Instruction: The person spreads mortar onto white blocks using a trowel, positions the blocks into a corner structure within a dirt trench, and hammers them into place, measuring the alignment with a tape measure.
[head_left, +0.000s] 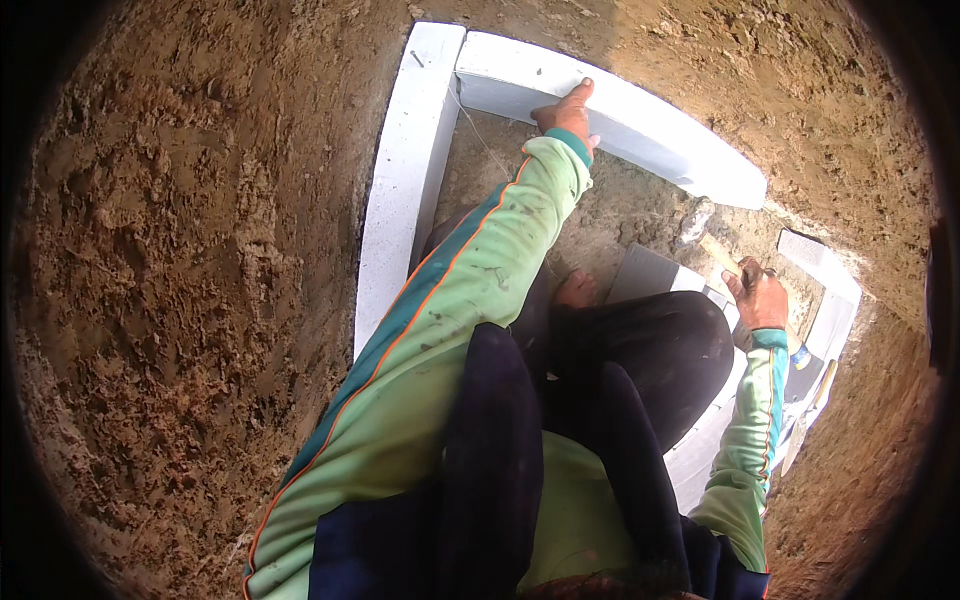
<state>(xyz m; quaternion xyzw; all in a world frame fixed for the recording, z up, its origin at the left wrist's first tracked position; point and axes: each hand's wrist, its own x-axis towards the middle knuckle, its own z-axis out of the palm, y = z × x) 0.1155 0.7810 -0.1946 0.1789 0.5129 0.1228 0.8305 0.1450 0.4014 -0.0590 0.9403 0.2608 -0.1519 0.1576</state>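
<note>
My left hand (570, 113) grips the inner edge of a long white building block (610, 125) at the far side, with one finger up on its top face. Closed round the wooden handle of a hammer (718, 250) is my right hand (757, 295), to the right of my knees. The hammer's head, pale with dried material, lies over the soil near the right end of that block. At the block's left end, a second white block (405, 180) meets it at a corner. A nail (417, 58) sticks in this second block, and a thin string (480, 140) runs near the corner.
Rough brown earth walls (180, 300) surround me. More pale blocks (835, 290) stand at the right. A trowel-like tool (803, 430) and a blue-banded handle (800, 357) lie there. My bare foot (577, 290) rests on the soil between the blocks, beside a grey slab (640, 272).
</note>
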